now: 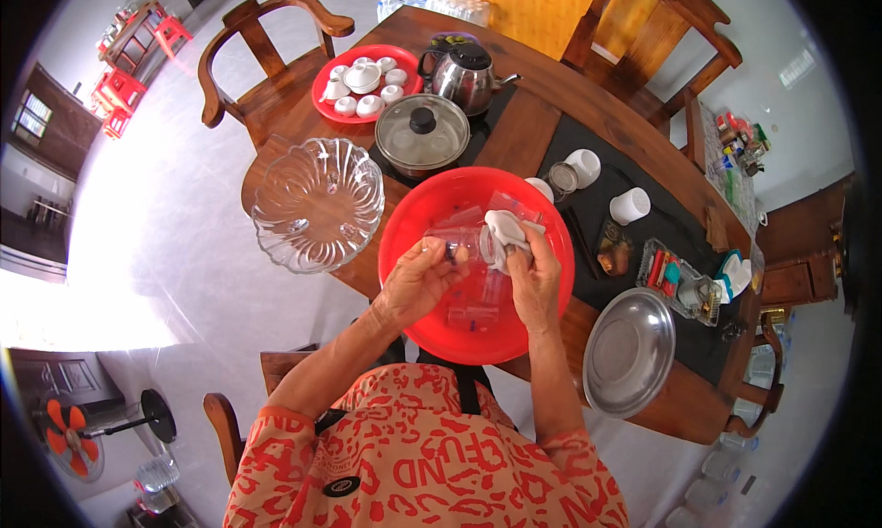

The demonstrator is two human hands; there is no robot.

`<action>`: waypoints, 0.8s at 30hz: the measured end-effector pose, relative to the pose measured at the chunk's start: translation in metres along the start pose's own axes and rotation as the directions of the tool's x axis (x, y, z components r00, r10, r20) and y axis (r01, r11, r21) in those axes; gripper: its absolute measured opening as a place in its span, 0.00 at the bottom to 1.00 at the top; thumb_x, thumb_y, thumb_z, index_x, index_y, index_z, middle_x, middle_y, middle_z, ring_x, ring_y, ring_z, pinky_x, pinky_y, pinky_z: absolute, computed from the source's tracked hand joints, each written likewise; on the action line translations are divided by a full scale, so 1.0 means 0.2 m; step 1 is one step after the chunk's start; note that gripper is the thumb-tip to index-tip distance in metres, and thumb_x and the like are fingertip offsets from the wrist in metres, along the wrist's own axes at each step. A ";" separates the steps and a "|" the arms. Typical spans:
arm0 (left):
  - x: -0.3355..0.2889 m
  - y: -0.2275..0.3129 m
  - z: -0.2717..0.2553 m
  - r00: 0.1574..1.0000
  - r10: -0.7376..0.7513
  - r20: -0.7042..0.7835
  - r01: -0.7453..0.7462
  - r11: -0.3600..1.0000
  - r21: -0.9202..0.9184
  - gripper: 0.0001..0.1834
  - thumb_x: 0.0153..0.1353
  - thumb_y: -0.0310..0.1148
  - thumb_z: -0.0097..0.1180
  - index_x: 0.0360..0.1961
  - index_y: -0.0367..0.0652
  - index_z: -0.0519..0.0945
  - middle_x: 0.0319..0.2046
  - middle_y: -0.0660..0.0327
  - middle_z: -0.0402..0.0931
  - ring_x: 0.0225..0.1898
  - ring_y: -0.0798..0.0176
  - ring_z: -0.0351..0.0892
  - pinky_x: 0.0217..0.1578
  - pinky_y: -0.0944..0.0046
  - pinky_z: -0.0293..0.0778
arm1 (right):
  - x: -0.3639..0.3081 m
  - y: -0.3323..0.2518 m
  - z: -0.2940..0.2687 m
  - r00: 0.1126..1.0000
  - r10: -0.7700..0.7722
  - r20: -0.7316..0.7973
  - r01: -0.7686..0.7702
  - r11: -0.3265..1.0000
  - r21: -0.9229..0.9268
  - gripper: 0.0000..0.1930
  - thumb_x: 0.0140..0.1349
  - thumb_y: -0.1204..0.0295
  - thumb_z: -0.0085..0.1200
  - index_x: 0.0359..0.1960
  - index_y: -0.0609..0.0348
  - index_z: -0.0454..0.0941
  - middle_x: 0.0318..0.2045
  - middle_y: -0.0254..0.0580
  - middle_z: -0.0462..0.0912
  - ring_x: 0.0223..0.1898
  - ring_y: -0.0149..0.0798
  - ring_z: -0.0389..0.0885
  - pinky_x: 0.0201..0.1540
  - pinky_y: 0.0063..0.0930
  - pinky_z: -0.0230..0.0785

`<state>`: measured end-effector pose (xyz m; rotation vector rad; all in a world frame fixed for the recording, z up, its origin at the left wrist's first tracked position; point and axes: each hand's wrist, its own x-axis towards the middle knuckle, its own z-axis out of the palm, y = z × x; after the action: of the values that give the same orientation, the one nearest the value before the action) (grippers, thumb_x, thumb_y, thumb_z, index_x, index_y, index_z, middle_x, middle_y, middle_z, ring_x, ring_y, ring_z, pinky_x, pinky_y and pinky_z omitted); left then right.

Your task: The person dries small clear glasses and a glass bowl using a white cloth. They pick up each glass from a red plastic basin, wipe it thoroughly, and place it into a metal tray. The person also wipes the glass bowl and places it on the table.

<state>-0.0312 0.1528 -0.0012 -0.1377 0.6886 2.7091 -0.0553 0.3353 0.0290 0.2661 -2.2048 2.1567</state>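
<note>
Over a large red plastic basin (418, 321), my left hand (418, 275) grips a clear glass cup (466, 244) by its base end, the cup lying on its side. My right hand (537, 275) is closed on a white cloth (503, 227), which is pressed at the cup's rim. Down in the basin are more clear glass pieces (473, 315), partly hidden by my hands.
Left of the basin sits a scalloped glass bowl (317, 207). Behind are a lidded pan (423, 135), a steel kettle (467, 80) and a red tray (323, 76) of white teaware. At right stand white cups (629, 207), a clear box (680, 280) and a steel plate (630, 352).
</note>
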 end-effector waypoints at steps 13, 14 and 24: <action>-0.01 -0.03 0.08 0.996 0.094 0.011 -0.087 0.857 0.507 0.09 0.68 0.31 0.47 0.45 0.40 0.74 0.43 0.64 0.75 0.45 0.73 0.72 0.50 0.69 0.70 | -0.01 -0.13 0.12 0.827 -0.454 0.332 0.559 0.603 -0.569 0.19 0.46 0.77 0.59 0.44 0.54 0.76 0.47 0.39 0.76 0.49 0.46 0.69 0.52 0.43 0.59; -0.02 -0.02 0.10 0.996 0.083 0.037 -0.090 0.823 0.562 0.10 0.67 0.30 0.47 0.47 0.39 0.74 0.44 0.64 0.75 0.47 0.73 0.72 0.50 0.69 0.70 | 0.02 -0.14 0.10 0.835 -0.407 0.371 0.550 0.625 -0.554 0.19 0.47 0.77 0.58 0.45 0.54 0.76 0.47 0.39 0.76 0.49 0.46 0.70 0.53 0.43 0.59; -0.07 0.03 0.14 0.959 -0.065 0.277 -0.158 0.687 0.709 0.03 0.66 0.26 0.49 0.38 0.38 0.74 0.38 0.63 0.74 0.41 0.72 0.71 0.45 0.69 0.69 | 0.18 0.00 -0.06 0.827 0.307 0.472 -0.403 0.908 0.115 0.12 0.67 0.72 0.44 0.48 0.61 0.75 0.37 0.34 0.80 0.36 0.29 0.79 0.37 0.20 0.72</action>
<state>-0.0207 0.1559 0.0282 0.4636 1.6175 2.2025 -0.0913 0.3444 0.0343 0.4233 -2.4114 2.7848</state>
